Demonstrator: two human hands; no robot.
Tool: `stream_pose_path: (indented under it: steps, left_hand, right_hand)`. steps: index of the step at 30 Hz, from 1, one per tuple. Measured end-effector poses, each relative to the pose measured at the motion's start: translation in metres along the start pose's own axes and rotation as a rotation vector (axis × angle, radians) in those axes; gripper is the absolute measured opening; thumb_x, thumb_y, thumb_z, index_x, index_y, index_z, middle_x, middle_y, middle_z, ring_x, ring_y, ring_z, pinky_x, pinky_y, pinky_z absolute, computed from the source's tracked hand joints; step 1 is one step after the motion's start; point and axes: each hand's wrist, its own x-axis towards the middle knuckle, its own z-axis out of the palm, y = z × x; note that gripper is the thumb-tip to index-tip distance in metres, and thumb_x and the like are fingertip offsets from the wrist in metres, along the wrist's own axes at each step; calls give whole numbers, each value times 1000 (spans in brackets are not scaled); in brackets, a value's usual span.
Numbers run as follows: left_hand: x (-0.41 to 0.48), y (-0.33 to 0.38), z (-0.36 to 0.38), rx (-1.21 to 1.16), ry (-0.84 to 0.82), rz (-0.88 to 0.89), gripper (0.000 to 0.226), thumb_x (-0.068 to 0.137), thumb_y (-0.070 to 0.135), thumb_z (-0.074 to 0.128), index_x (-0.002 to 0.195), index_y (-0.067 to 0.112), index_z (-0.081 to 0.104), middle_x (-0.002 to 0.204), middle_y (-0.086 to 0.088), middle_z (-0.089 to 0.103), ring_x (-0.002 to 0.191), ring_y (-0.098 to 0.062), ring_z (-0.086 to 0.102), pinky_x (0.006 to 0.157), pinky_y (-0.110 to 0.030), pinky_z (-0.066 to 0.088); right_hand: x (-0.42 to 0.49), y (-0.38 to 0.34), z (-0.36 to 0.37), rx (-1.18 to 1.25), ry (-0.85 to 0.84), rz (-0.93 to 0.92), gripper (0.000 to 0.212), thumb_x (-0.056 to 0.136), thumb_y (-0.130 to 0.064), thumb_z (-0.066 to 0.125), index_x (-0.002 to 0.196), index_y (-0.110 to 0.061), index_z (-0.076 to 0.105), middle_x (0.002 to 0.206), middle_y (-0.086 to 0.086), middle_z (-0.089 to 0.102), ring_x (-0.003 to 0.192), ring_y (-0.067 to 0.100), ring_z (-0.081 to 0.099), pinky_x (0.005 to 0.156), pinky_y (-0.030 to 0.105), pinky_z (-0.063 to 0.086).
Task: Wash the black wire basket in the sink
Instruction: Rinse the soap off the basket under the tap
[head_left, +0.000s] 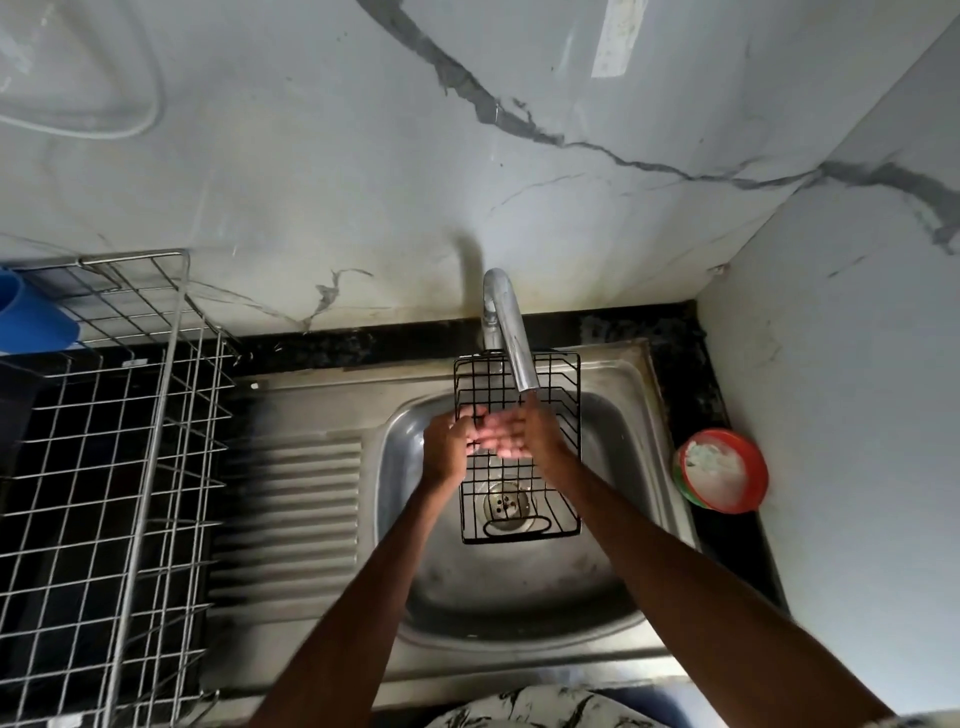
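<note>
**Marble-walled kitchen corner: wire basket goes under the tap**

Below veined wall tiles, the black wire basket (480, 384) stands tilted over the bowl of a steel sink (311, 395). Its far end is raised beneath the tap (511, 332), apparently so that water meets the mesh. The left hand (447, 441) curls its fingers round the left edge to steady it. The right hand (524, 434) lies flat, fingers straight and together, seemingly rubbing the wires.

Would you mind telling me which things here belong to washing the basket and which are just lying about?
In the job: black wire basket; sink; tap; left hand, gripping the basket's edge; right hand, fingers straight against its wires.

Lying about: silver wire rack, left of the sink; red bowl, on the right; blue tub, far left.
</note>
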Motion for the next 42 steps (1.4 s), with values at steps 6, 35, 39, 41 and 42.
stream_pose_path:
  steps: [6,35,39,41,42]
  left_hand:
    - [1,18,6,-15,12,-29,31,73,23,52,90,8,73,81,-18,74,78,-34,72,77,-40,59]
    - [-20,10,-26,186,38,-43,35,66,46,57,71,15,72,73,-4,78,76,-34,76,81,-61,61]
    - [-32,15,-20,167,-3,-90,34,73,35,55,81,5,70,89,-12,78,82,-36,77,84,-60,61]
    - [-32,17,-16,129,-20,-143,24,84,24,56,85,3,67,98,-19,75,94,-44,74,89,-59,60]
    - [-32,19,-14,105,-21,-171,18,91,13,53,87,2,66,101,-21,73,98,-46,73,90,-56,60]
  right_hand:
    - [8,-19,6,496,-114,-11,45,109,-24,31,120,3,65,108,20,75,99,30,73,88,38,58]
    - [-1,-33,8,-298,49,-56,20,102,-7,52,109,2,68,104,20,74,83,22,75,70,25,61]
    - [-4,-30,0,-176,79,-54,18,100,-1,54,109,-1,70,107,18,74,94,24,74,80,28,61]
    - [-9,-28,-2,-118,23,-12,19,101,-2,53,110,1,69,108,20,73,95,25,74,82,29,61]
    - [-12,-25,-2,-120,-3,6,19,102,-3,52,110,1,69,107,20,73,92,25,74,82,31,61]
